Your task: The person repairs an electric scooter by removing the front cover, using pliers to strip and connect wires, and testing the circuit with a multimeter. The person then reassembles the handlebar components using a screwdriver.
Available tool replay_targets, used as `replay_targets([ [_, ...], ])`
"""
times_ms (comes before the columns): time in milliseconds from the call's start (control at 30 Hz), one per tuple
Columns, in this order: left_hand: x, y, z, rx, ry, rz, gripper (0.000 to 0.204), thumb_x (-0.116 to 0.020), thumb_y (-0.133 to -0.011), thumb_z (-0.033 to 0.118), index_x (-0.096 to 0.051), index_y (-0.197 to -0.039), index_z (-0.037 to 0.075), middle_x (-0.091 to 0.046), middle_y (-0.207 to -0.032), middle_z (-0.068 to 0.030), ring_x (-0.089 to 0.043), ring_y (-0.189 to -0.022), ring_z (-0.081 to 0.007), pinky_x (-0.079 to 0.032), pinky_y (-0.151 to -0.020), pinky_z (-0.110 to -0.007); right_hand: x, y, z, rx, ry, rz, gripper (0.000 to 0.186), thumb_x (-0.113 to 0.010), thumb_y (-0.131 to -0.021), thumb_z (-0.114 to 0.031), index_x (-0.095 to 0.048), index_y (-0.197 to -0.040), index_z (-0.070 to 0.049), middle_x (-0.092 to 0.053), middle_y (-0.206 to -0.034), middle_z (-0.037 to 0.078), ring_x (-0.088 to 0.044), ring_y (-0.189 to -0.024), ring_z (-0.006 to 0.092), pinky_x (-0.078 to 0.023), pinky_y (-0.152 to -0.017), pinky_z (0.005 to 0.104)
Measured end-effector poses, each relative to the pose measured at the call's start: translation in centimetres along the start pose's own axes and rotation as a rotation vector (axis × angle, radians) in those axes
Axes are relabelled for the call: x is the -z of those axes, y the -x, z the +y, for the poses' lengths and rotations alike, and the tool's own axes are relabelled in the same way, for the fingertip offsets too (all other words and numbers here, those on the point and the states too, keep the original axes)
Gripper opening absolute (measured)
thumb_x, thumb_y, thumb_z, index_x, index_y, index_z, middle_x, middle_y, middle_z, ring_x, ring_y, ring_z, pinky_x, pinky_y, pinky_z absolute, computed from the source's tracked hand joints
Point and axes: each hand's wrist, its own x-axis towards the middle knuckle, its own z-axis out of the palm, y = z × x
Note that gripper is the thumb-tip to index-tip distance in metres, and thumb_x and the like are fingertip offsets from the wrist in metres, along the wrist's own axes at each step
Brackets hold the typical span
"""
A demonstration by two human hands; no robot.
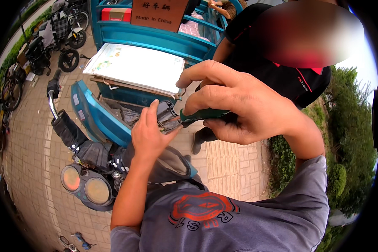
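Note:
In front of my chest, my left hand has its fingers and thumb around a dark grey plastic part with a hollow, ribbed inside. My right hand is closed on the green handle of a screwdriver, its fingers curled above and the thumb below. The screwdriver's shaft runs left to the grey part, beside my left fingertips. Whether its tip sits in a screw cannot be made out. My left fingers hide part of the grey piece.
Beyond my hands stands a teal cargo tricycle with a white board on it. Its handlebar and round gauges are at lower left. Another person in a dark shirt stands close at right. Parked scooters line the far left.

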Motion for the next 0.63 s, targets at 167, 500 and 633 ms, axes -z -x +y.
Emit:
replay_targets([
  [167, 0.0, 0.1, -0.1, -0.012, -0.002, 0.010, 0.087, -0.086, -0.059, 0.032, -0.046, -0.130, 0.003, -0.057, -0.098, -0.0134, -0.062, -0.081, -0.0342, -0.051, -0.065, -0.041, 0.5, 0.5, 1.1, -0.011, -0.003, -0.042, 0.025, -0.068, -0.078, -0.006, -0.062, -0.102, -0.001, -0.062, -0.100, 0.015, -0.063, -0.088, 0.0305, -0.051, -0.076, 0.0355],
  [500, 0.0, 0.0, 0.0, -0.021, 0.004, 0.013, 0.087, -0.086, -0.058, 0.033, -0.046, -0.130, 0.004, -0.057, -0.098, -0.0128, -0.062, -0.082, -0.0336, -0.051, -0.066, -0.041, -0.2, 0.2, 0.6, 0.027, -0.068, 0.044, 0.024, -0.063, -0.075, -0.007, -0.062, -0.098, 0.001, -0.063, -0.091, 0.015, -0.063, -0.080, 0.0341, -0.052, -0.068, 0.0393],
  [633, 0.0, 0.1, 0.0, -0.011, -0.006, 0.009, 0.086, -0.086, -0.059, 0.034, -0.046, -0.130, 0.004, -0.057, -0.099, -0.0125, -0.062, -0.083, -0.0332, -0.051, -0.067, -0.040, 0.0, 0.0, 0.6, -0.132, -0.075, 0.025, 0.020, -0.066, -0.080, -0.013, -0.063, -0.094, 0.000, -0.064, -0.087, 0.015, -0.063, -0.081, 0.0334, -0.051, -0.069, 0.0391],
])
